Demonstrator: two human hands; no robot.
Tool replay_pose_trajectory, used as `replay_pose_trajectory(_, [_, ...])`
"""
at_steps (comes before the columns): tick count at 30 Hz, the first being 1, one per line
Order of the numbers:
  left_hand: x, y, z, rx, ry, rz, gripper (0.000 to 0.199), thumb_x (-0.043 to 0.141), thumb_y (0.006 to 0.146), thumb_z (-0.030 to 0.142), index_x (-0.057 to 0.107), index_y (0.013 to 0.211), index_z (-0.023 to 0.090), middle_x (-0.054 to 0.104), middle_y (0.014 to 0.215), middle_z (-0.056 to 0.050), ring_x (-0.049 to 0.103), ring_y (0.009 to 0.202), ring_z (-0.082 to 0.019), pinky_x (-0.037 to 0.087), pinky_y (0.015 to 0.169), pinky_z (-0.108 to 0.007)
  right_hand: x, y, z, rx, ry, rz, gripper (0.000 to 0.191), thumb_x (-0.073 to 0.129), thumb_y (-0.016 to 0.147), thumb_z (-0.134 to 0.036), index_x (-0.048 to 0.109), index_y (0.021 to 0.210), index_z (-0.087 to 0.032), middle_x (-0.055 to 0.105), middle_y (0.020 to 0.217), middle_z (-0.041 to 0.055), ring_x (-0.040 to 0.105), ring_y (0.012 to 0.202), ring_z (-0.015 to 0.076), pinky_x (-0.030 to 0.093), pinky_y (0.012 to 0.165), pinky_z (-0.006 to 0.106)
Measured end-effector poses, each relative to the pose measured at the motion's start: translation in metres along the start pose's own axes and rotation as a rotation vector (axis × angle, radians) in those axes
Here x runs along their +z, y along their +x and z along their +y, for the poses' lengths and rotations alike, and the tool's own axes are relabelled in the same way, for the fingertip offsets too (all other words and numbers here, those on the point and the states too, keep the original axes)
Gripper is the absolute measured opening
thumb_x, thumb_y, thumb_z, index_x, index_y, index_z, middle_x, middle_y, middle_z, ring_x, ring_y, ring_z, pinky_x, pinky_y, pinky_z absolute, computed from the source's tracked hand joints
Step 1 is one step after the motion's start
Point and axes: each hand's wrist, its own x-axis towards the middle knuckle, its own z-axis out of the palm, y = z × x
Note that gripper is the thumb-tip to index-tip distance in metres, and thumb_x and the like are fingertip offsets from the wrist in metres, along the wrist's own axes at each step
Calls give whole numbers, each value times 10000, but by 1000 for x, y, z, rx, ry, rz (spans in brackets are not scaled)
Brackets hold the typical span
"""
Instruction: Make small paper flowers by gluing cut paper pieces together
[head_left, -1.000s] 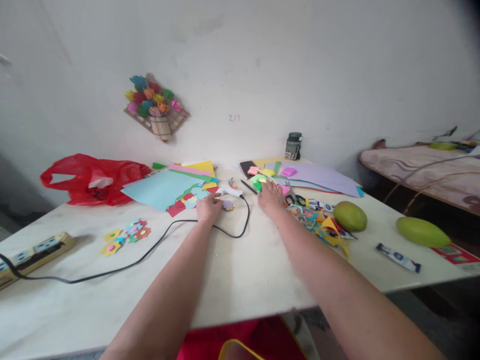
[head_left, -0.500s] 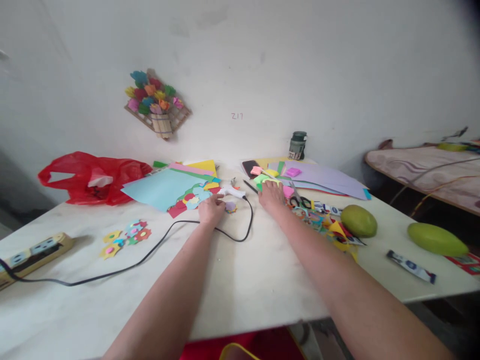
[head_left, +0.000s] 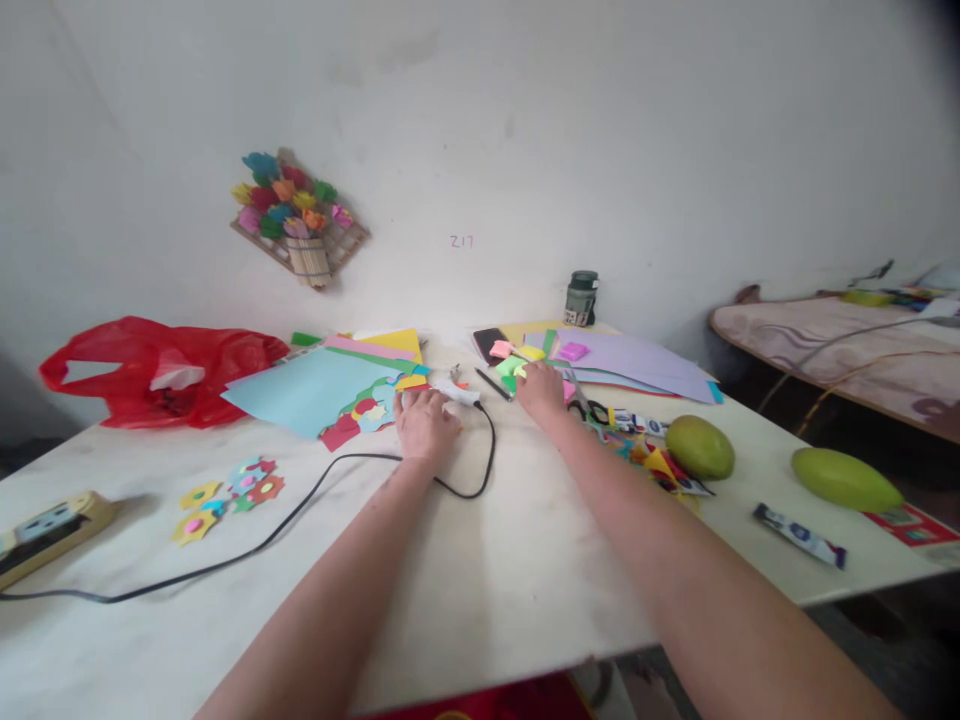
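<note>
My left hand [head_left: 426, 425] lies palm down on the table with its fingers spread, beside a white glue gun [head_left: 459, 392]. Whatever is under that palm is hidden. My right hand [head_left: 541, 390] reaches among small bright packets of soft clay, its fingers curled down by a green packet [head_left: 511, 367]. A bit of pale yellow shows at those fingertips, but I cannot make out what they grip. Left of the right hand lies a black pen [head_left: 492, 384]. Black-handled scissors [head_left: 598, 411] lie to its right. Cut paper pieces [head_left: 371, 412] sit left of my left hand.
A black cord [head_left: 300, 512] runs across the table towards a power strip [head_left: 56, 535]. Paper flowers [head_left: 229, 497] lie at left, near a red plastic bag [head_left: 169, 365]. Paper scraps [head_left: 656, 465], a green mango [head_left: 700, 447] and a glue tube [head_left: 800, 536] lie at right.
My left hand has flattened and spread over the spot where a small paper flower showed beside the glue gun. My right hand stays among the clay packets. The view has shifted slightly.
</note>
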Motion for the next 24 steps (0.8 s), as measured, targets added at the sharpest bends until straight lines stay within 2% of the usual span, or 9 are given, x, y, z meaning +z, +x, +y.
replay_pose_trajectory(4, [5, 13, 12, -9, -82, -63, 282, 505, 706, 162, 673, 929, 207, 654, 1032, -68, 524, 1044, -247, 263, 1028, -395, -4, 16, 19, 110, 42, -30, 343, 345, 875, -232, 655, 985, -139, 642, 1025, 133, 573, 957, 235, 388, 777, 313])
replay_pose_trajectory(7, [9, 27, 12, -122, -263, -69, 309, 490, 690, 142, 663, 944, 172, 650, 1036, -82, 560, 1002, -225, 393, 914, -329, -1, 26, 34, 204, 65, -56, 350, 354, 876, -260, 661, 980, -128, 653, 998, 146, 587, 954, 244, 408, 762, 310])
replay_pose_trajectory(10, [13, 40, 4, -354, -505, 20, 323, 472, 699, 179, 653, 966, 165, 676, 932, -67, 606, 899, -200, 440, 838, -314, 3, 35, 45, 261, 110, -66, 328, 398, 859, -280, 663, 976, -126, 659, 984, 149, 595, 956, 250, 426, 759, 306])
replay_pose_trajectory(13, [18, 46, -8, -446, -647, 147, 321, 456, 683, 173, 657, 932, 147, 682, 891, -71, 620, 828, -192, 458, 795, -314, 8, 44, 51, 264, 164, -56, 295, 429, 842, -258, 661, 971, -130, 653, 1005, 143, 600, 955, 242, 438, 766, 299])
replay_pose_trajectory(17, [24, 40, -13, -444, -722, 209, 307, 440, 643, 127, 659, 857, 154, 688, 847, -57, 624, 821, -180, 458, 798, -308, 16, 56, 54, 253, 216, -61, 288, 489, 807, -240, 648, 1019, -125, 640, 1051, 141, 597, 964, 239, 450, 785, 308])
replay_pose_trajectory(24, [24, 26, 5, -339, -588, 113, 295, 418, 666, 94, 652, 817, 192, 692, 816, -24, 613, 776, -172, 445, 746, -294, 29, 65, 63, 275, 262, -44, 300, 494, 774, -149, 662, 1021, -128, 647, 1045, 135, 605, 955, 222, 450, 810, 300])
